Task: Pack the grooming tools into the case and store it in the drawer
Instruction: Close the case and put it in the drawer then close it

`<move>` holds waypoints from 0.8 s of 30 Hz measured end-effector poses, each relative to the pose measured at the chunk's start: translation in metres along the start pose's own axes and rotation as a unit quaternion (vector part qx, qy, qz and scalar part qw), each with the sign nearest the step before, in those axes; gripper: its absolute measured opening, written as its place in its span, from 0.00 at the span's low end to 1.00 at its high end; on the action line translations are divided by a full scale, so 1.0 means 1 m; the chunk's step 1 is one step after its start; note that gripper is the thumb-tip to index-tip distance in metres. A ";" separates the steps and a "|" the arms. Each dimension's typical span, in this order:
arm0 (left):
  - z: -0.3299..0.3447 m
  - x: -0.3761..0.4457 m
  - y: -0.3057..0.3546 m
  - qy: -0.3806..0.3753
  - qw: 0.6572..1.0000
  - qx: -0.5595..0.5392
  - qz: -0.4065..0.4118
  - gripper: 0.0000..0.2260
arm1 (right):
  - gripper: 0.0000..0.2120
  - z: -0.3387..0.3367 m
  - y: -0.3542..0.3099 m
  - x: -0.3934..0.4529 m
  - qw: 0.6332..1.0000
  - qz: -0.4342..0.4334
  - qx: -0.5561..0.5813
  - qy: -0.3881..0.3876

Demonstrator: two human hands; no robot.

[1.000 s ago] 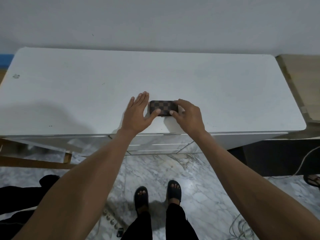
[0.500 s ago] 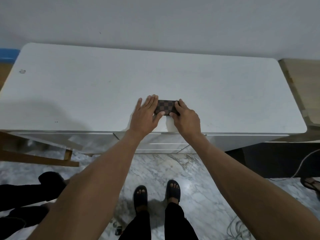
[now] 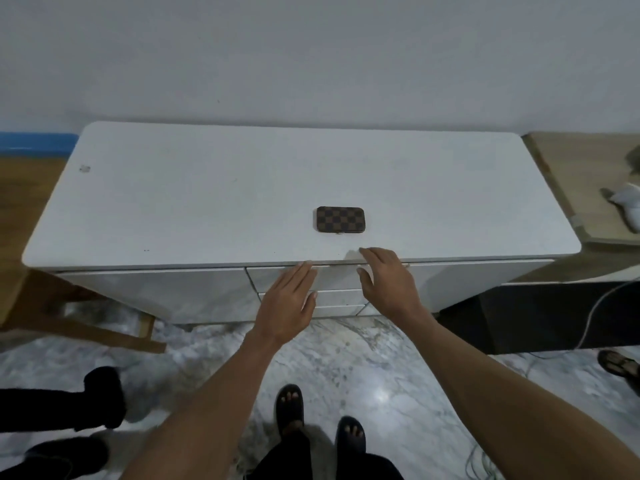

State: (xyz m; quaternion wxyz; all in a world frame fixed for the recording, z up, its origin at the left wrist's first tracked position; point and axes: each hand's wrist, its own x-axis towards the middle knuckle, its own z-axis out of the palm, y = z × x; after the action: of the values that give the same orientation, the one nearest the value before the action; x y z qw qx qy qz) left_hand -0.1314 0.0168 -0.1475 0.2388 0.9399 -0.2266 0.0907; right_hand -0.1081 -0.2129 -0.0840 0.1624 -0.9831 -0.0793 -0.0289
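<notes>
A: Where is the case (image 3: 340, 220) sitting?

B: Closed and flat on the white cabinet top (image 3: 207, 188), just right of the frame's centre and a little back from the front edge. Nothing is touching it.

A: And the hands?

B: Both are below it in the frame, at the cabinet's front. The left hand (image 3: 289, 303) hangs in front of the top drawer (image 3: 334, 277), fingers straight and spread, holding nothing. The right hand (image 3: 388, 284) is also empty, fingers loosely apart, its fingertips reaching over the front lip of the top, just below the case.

A: Why leave the case up there?

B: My guess is that it is parked so both hands are free for the drawer. No loose tools show on the top, so the packing looks finished and storing is what remains.

A: Is the drawer open?

B: It looks shut; its front lies flush with the panels beside it.

A: So the case is within reach?

B: Yes, near the right fingertips, apart from both hands.
</notes>
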 end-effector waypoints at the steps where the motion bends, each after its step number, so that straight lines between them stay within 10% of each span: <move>1: 0.002 -0.009 0.001 -0.004 1.000 -0.001 -0.009 0.21 | 0.18 0.003 0.001 -0.007 1.000 -0.005 -0.002 -0.003; 8: 0.007 -0.014 -0.011 -0.080 0.984 0.011 -0.161 0.30 | 0.28 0.030 0.021 -0.030 0.997 0.019 -0.025 -0.073; 24: 0.004 -0.007 0.005 -0.076 0.975 0.050 -0.205 0.30 | 0.41 0.050 0.033 -0.029 0.986 0.042 -0.097 -0.132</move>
State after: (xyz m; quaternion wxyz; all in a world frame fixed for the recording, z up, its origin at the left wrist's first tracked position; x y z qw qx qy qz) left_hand -0.1399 0.0141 -0.1508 0.1875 0.9811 -0.0420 -0.0202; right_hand -0.1292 -0.2317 -0.1444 0.0550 -0.9919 -0.0555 0.1001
